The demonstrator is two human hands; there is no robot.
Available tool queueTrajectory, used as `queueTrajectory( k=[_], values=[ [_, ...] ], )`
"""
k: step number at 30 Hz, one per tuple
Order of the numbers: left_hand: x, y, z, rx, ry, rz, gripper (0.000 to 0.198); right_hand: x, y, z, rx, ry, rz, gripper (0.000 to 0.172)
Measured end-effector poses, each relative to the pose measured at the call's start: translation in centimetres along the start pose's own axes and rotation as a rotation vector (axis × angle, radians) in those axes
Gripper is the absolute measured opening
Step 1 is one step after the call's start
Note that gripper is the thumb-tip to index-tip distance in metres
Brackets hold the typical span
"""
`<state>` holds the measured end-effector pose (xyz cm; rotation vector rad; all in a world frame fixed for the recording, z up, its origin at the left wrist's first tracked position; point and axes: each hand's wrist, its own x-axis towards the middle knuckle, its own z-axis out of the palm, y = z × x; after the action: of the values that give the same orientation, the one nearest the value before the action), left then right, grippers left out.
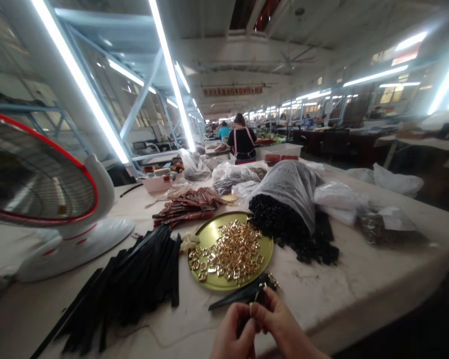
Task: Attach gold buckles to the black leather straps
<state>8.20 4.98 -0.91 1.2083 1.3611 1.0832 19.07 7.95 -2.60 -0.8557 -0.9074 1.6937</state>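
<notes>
My left hand [236,329] and my right hand [279,319] meet at the table's front edge, fingers pinched together. Between them is a short black strap [260,296] with a small gold buckle [251,308]; the fingers cover most of both. Just beyond lies a small bundle of black straps [236,294] with gold buckles at its right end. A round yellow-green tray [209,227] behind it carries a heap of loose gold buckles [236,252]. To the left, long black strips [134,279] are spread in a pile.
A fan [78,219] stands at left. Brown strips [190,204] lie behind the tray. Small black pieces [280,219] spill from a plastic bag [290,187] at right, near a clear bag of metal parts [377,229]. Another person [242,139] is farther back.
</notes>
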Motion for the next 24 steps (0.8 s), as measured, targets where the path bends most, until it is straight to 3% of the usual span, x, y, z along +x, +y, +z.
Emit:
queueTrajectory(
  k=[6,10,13,18,24],
  values=[
    [-1.0,1.6,-0.7,-0.161,-0.081,-0.163,0.02,-0.9,-1.0,-0.5,-0.297,-0.078,-0.101,0.028],
    [-0.8,1.0,-0.8,-0.19,-0.079,-0.188,0.022,-1.0,-1.3,-0.8,-0.471,-0.094,-0.159,0.025],
    [-0.5,0.2,-0.8,-0.203,-0.064,-0.197,0.026,-1.0,-1.3,-0.9,-0.444,-0.123,-0.128,0.026],
    [-0.2,0.0,-0.8,-0.25,-0.076,-0.226,0.025,-0.6,-1.6,-1.2,-0.291,-0.112,0.049,0.034],
    [-0.1,0.1,-0.8,-0.21,-0.072,-0.193,0.021,0.0,-2.8,-1.1,-0.297,-0.163,0.097,0.023]
  ],
)
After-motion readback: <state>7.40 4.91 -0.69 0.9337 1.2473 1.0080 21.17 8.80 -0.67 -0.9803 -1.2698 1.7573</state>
